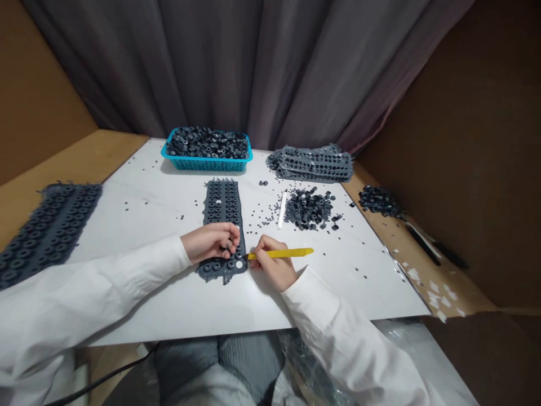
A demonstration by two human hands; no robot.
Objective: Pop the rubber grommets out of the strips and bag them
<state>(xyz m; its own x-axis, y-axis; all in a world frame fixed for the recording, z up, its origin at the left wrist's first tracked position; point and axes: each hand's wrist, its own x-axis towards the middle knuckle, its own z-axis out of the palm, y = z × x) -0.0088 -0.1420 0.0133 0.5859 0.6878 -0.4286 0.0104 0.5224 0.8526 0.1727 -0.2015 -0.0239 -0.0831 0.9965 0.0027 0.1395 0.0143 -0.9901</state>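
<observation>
A dark grey rubber sheet (222, 208) of moulded rings lies lengthwise on the white board, with ragged flash along its edges. Over its near half, my left hand (213, 239) is closed with the fingers curled; something dark shows between them, too small to name. My right hand (274, 265) grips a slim yellow pen-like tool (293, 253), its dark tip pointing left at the sheet's right edge. Several white round spots, one a white disc (239, 264) near that tip, show among the rings. My left hand hides part of the sheet.
A blue basket (207, 164) full of ring pieces stands at the back. Stacked sheets (315, 163), a pile of dark scraps (310, 208) and a white pen-like tool (282, 210) are to the right. Another ringed sheet (53, 225) lies left. Cardboard walls (465, 141) flank the board.
</observation>
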